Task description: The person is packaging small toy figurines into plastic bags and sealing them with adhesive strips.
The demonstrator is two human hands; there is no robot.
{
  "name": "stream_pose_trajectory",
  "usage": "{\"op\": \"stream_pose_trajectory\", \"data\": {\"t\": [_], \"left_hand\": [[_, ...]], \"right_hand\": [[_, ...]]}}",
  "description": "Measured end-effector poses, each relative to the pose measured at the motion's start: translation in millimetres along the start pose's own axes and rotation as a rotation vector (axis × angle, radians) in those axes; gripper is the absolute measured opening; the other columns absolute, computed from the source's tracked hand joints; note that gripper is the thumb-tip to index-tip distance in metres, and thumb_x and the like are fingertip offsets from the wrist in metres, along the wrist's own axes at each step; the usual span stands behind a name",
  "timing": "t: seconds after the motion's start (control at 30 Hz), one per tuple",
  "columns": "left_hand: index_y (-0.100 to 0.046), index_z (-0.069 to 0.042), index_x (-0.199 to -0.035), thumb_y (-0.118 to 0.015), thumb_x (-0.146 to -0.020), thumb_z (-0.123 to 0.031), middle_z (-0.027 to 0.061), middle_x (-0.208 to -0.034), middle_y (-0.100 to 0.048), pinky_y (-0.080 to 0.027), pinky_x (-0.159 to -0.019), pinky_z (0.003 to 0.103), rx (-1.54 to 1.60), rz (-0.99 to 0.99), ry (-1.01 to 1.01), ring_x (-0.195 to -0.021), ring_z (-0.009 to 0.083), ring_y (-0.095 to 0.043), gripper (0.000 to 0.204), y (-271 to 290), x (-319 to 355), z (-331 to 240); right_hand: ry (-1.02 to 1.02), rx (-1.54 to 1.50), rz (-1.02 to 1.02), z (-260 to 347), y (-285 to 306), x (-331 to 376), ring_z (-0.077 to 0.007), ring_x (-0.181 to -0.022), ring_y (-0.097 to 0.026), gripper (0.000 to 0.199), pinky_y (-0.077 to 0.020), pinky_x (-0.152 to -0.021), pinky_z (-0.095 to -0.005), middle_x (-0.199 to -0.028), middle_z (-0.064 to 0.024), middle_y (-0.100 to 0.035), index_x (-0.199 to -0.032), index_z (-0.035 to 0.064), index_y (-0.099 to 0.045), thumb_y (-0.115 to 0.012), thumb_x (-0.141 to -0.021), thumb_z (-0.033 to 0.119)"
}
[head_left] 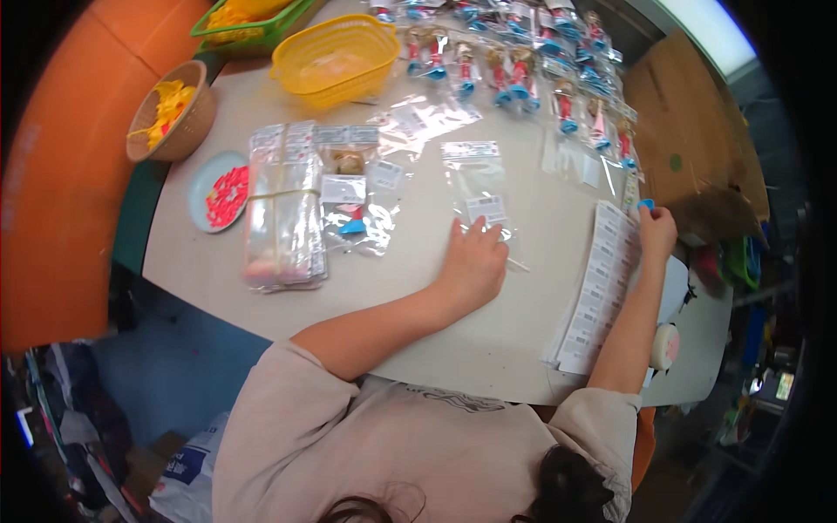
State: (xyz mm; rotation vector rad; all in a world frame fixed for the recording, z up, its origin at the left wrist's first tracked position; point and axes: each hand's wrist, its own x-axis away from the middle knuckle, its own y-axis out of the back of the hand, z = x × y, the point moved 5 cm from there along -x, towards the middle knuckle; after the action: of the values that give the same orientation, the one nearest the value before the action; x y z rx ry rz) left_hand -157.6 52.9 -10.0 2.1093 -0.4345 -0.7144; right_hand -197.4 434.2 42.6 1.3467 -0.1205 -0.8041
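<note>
My left hand point(473, 266) lies on the table with its fingers spread, the fingertips on the lower part of a flat clear plastic bag point(472, 174). A white printed label point(486, 209) is on that bag, just above my fingers. Over at the right, the fingers of my right hand point(658, 234) are closed on a small blue piece point(646, 203); most of it is hidden by the hand. Sheets of printed labels point(597, 296) lie beside my right forearm. Left of my left hand, a bagged doll figure with a blue base point(352, 225) rests against a banded stack of clear bags point(281, 227).
Many bagged figures point(519, 74) cover the far table. A yellow basket point(336, 61), a green basket point(261, 22), a tan basket with yellow pieces point(196, 113) and a plate of red pieces point(199, 196) stand at the left. A cardboard box point(689, 131) borders the right side.
</note>
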Motion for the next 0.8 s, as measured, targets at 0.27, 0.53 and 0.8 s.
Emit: {"op": "stream_pose_trajectory", "data": {"t": [0.27, 0.53, 0.8], "left_hand": [[-0.059, 0.0, -0.078, -0.059, -0.07, -0.004, 0.019, -0.098, -0.057, -0.041, -0.088, 0.052, 0.028, -0.102, -0.016, -0.1, 0.036, -0.054, 0.009, 9.6, 1.6, 5.4], [-0.057, 0.0, -0.077, -0.058, -0.066, 0.0, 0.0164, -0.089, -0.054, -0.044, -0.076, 0.041, 0.097, -0.109, 0.015, -0.089, 0.031, -0.053, 0.012, 16.0, -5.0, 2.8], [-0.054, 0.0, -0.075, -0.058, -0.066, 0.002, 0.0144, -0.085, -0.052, -0.046, -0.073, 0.039, 0.003, -0.148, -0.044, -0.081, 0.0304, -0.054, 0.009, 9.8, -1.2, 5.1]], "right_hand": [[0.104, -0.242, 0.0, 86.0, 60.3, 72.0, -0.017, -0.067, -0.063, 0.026, -0.0496, -0.065, -0.0304, -0.076, -0.0103, -0.067, -0.094, -0.0015, -0.067, -0.063, -0.084, 0.022], [-0.054, -0.61, 0.397, 80.7, 34.9, 162.9, -0.0101, -0.07, -0.058, 0.021, -0.047, -0.061, -0.0228, -0.085, -0.005, -0.063, -0.108, -0.0012, -0.061, -0.055, -0.093, 0.013], [0.376, -0.25, 0.123, 129.1, 37.7, 210.9, -0.0346, -0.102, -0.056, 0.032, -0.0449, -0.086, -0.0392, -0.115, -0.019, -0.057, -0.116, 0.0001, -0.057, -0.06, -0.087, 0.014]]}}
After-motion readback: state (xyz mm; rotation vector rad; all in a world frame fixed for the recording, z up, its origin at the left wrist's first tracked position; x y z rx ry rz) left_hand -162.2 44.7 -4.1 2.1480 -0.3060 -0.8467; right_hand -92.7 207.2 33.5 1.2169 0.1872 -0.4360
